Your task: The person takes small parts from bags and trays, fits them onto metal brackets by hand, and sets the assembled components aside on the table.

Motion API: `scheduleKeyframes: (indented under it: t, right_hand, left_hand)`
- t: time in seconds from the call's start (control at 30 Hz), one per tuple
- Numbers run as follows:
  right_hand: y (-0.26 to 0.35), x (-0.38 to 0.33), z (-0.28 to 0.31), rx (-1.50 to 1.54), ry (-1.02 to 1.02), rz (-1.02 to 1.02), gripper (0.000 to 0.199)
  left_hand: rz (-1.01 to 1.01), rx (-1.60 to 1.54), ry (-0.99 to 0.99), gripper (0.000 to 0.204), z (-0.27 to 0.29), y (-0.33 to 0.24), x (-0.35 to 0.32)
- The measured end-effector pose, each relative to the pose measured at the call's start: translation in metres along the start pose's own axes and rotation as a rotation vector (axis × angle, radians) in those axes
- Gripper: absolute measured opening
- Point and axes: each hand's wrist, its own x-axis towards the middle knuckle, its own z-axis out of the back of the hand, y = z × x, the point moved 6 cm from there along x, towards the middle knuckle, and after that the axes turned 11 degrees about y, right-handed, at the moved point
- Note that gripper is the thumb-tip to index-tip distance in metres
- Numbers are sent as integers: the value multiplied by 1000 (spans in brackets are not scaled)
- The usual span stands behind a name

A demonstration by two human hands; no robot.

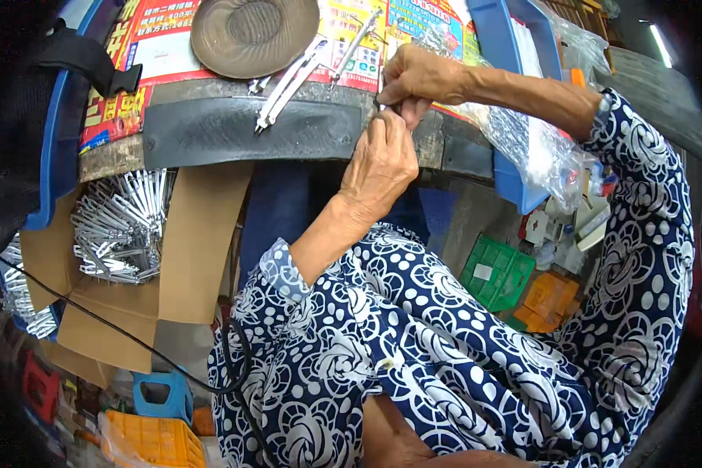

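My left hand (384, 156) and my right hand (423, 82) meet over the near edge of the workbench. Both are closed, fingertips pinched together around something small. Only a silvery sliver shows between them; the rest is hidden by the fingers. To the left of my hands, slim silvery metal parts (288, 84) lie across the bench edge, their near ends over a dark pad (210, 129). Another long metal part (356, 45) lies just beyond. A round brown dish (256, 35) with a ridged inside sits at the back left.
A cardboard box (199, 242) below the bench at left holds a heap of metal parts (121, 226). Blue bins (58, 148) flank the bench, with clear plastic bags (534, 148) at right. Green (495, 273) and orange (156, 441) crates and a blue stool (162, 394) stand lower. A black cable (132, 331) crosses at left.
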Motion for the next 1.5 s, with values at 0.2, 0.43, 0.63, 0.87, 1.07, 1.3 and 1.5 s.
scheduleKeyframes:
  t: [0.2,0.43,0.63,0.87,1.07,1.3,1.5]
  right_hand:
    - [2,-9,-2,-66,-27,27,15]
    - [-1,11,4,55,-12,114,15]
    - [3,14,6,123,-235,306,17]
    - [20,-48,-26,-80,-232,637,22]
    - [18,-123,-110,-174,-97,1009,5]
    - [-5,-244,-116,-131,-646,1102,8]
    - [-93,-294,-109,-99,-628,1141,8]
  left_hand:
    - [-27,5,23,24,4,-3,-1]
    - [1,-55,76,24,-3,13,4]
    - [37,-208,-15,15,-15,37,4]
    - [132,-401,-68,18,-20,72,-3]
    - [166,-373,-173,15,-16,95,-26]
    - [143,-408,-195,12,-6,95,-24]
    - [130,-427,-106,11,-1,102,-19]
